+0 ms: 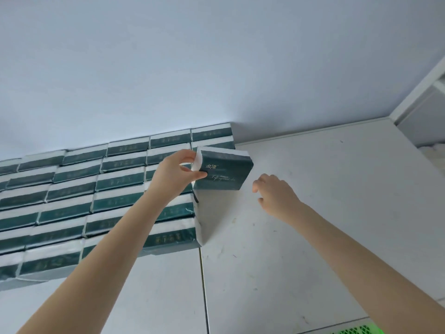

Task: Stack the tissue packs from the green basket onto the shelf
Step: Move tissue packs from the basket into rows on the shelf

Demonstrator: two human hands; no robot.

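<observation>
A single tissue pack (222, 171), dark green with white ends and gold lettering, is pinched by the left hand (177, 174); its white left end is gripped between thumb and curled fingers. The pack is held tilted at the right end of the stack (72, 196), level with the upper rows; whether it touches the neighbouring packs cannot be told. The stack is built of many matching packs, laid in rows against the pale wall (192, 56); it is carried by the white shelf (313, 213). The right hand (274, 194) is seen to the right of the stack, just beside the held pack and apart from it; its fingers are relaxed and nothing is grasped. A corner of the green basket (352, 330) is glimpsed well to the lower right of the stack, at the frame's bottom edge; its contents are hidden.
</observation>
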